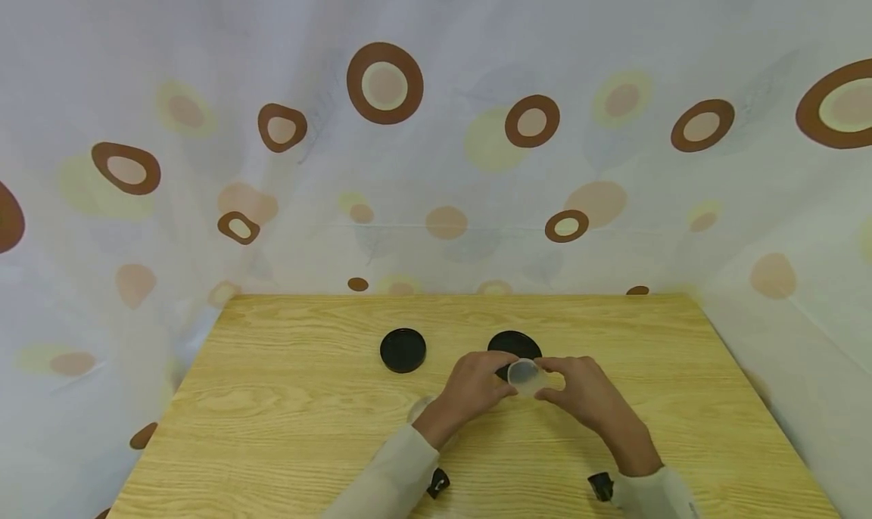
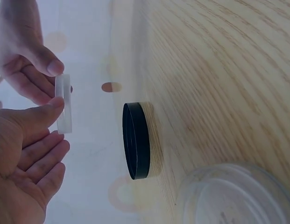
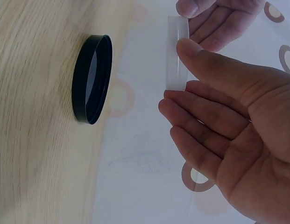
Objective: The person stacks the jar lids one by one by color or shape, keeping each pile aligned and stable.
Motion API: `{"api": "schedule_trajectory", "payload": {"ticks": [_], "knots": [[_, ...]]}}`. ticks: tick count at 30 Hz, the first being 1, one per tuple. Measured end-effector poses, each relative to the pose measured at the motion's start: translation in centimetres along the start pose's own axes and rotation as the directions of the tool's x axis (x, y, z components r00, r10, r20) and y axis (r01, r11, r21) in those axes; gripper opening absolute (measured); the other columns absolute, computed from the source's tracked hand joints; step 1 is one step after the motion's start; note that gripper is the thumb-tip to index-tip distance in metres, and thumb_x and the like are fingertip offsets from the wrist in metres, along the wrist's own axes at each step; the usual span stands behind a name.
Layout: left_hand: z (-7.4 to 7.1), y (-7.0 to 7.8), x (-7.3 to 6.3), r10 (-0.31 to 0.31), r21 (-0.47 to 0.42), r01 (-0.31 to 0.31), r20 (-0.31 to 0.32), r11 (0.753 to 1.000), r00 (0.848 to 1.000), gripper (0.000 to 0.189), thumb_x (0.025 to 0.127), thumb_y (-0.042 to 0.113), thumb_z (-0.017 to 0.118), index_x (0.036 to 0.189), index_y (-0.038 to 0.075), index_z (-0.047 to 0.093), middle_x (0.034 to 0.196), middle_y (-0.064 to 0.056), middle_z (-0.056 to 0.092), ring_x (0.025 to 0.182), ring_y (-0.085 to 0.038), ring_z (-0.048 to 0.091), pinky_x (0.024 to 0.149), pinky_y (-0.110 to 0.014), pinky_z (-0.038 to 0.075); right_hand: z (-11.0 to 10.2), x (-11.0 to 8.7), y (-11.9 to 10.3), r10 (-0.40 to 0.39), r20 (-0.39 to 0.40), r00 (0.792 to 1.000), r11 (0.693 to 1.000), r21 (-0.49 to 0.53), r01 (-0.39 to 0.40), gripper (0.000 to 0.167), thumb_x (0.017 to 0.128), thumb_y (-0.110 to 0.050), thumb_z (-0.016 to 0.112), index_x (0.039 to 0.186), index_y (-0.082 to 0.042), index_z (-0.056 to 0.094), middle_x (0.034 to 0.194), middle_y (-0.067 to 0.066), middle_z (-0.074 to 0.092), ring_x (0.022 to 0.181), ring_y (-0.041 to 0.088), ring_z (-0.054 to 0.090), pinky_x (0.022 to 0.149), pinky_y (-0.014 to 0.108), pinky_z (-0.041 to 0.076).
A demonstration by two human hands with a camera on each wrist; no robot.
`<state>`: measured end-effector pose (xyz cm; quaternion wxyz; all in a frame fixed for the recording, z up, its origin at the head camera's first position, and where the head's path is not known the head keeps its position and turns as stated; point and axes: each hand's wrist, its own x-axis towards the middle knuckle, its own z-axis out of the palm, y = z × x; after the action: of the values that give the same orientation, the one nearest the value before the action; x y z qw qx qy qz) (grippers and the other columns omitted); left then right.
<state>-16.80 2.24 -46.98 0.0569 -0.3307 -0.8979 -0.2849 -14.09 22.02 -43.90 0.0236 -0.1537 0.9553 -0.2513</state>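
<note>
Where both hands meet above the table [image 1: 286, 443], item one: a translucent disc [image 1: 526, 374], shallow, smooth-walled, raised off the wood.

Left hand [image 1: 473, 386]: thumb and fingertips pinching the disc's near edge on that side. Right hand [image 1: 587, 394]: the same at the opposite edge.

Left lid [image 1: 403, 350]: black, round, rimmed, lying on the table, apart from the hands. Right lid [image 1: 512, 342]: black, round, behind the disc in the head view and partly covered by fingers.

Jar [image 1: 420, 408]: clear, beside the left forearm and partly hidden by it; whether they touch, cannot tell.

Risks, as judged: slipping, since only fingertips bear on a slick wall, more so were one hand to let go early; bowing of the disc, from uneven squeezing; a knocked jar, from the forearm swinging or dropping.
</note>
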Motion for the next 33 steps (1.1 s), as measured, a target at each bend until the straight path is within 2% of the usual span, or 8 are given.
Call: {"api": "schedule_trajectory", "payload": {"ticks": [12,21,27,33], "knots": [[-0.9,-1.1,-1.7,0.005,0.000,-0.005,-0.018,1.000,1.000,0.040,0.079,0.024,0.076,0.117,0.015,0.067,0.115,0.003,0.069,0.103,-0.010,0.066,0.086,-0.021,0.053,1.4,0.5,-1.2,-0.018,-0.011,1.000,1.000,0.025,0.018,0.044,0.074,-0.016,0.079,0.116,-0.006,0.068,0.107,0.011,0.071,0.097,0.030,0.067,0.079,0.045,0.056],[-1.5,-1.8,-2.6,0.008,-0.015,-0.008,-0.034,1.000,0.999,0.043,0.078,0.023,0.077,0.117,0.010,0.067,0.116,-0.003,0.069,0.107,-0.016,0.066,0.089,-0.027,0.054,2.3,0.8,-2.1,-0.025,-0.007,1.000,0.998,0.065,0.025,0.046,0.074,-0.013,0.079,0.117,-0.003,0.067,0.108,0.012,0.071,0.095,0.029,0.068,0.079,0.042,0.056],[-1.8,-2.4,-3.3,-0.012,-0.051,0.011,-0.020,0.999,1.000,0.044,0.078,0.021,0.078,0.118,0.009,0.067,0.117,-0.003,0.069,0.107,-0.017,0.066,0.088,-0.027,0.054,2.9,0.8,-2.7,-0.032,-0.018,0.999,0.998,0.054,0.032,0.048,0.072,-0.015,0.081,0.117,-0.004,0.067,0.109,0.010,0.071,0.096,0.026,0.068,0.080,0.041,0.056],[-2.1,-2.9,-4.1,-0.017,-0.038,0.016,-0.033,0.999,0.999,0.043,0.076,0.023,0.078,0.116,0.009,0.068,0.116,-0.003,0.069,0.106,-0.016,0.066,0.088,-0.028,0.055,3.6,1.1,-3.3,-0.055,-0.012,0.998,0.998,0.016,0.055,0.049,0.073,-0.016,0.081,0.118,-0.003,0.066,0.114,0.011,0.069,0.102,0.028,0.066,0.083,0.041,0.056]]}}
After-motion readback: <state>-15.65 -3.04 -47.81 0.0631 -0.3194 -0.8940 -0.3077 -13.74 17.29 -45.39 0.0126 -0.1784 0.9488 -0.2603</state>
